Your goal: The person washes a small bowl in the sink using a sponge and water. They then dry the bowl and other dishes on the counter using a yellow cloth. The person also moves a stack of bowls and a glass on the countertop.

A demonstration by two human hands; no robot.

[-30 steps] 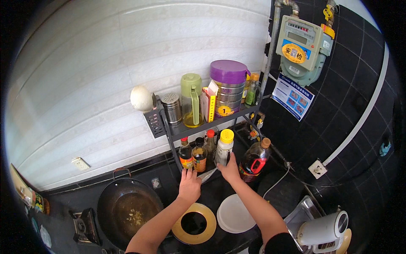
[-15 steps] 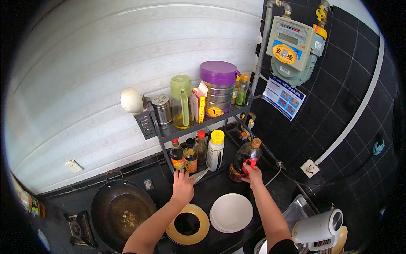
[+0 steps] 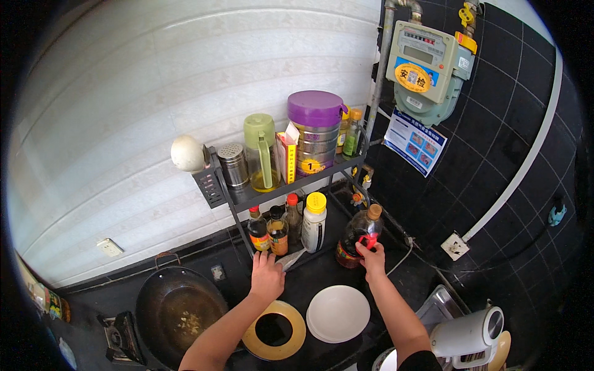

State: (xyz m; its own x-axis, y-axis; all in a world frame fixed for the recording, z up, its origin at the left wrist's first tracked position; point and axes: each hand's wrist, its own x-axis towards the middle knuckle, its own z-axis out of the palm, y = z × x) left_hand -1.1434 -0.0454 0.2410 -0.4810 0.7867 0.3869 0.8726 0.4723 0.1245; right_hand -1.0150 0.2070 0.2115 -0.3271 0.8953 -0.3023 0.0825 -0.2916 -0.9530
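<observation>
My right hand is closed on the red handle of a large dark-liquid bottle with a brown cap, upright at the rack's right end. My left hand reaches to the front edge of the rack's lower level, fingers stretched forward. Its fingertips are right by a red-capped sauce bottle and a black-capped sauce bottle; whether they touch is unclear. A pale flat packet lies beside that hand. Behind stand another red-capped bottle and a white bottle with a yellow cap.
A wok with chopped bits stands at left, near a burner. White plates and a yellow-rimmed round piece lie in front. The rack's upper shelf holds an oil jug, shaker and purple-lidded tin.
The view has shifted slightly. Both hands keep nearly the same places, the right still on the large bottle's handle and the left at the rack's front edge.
</observation>
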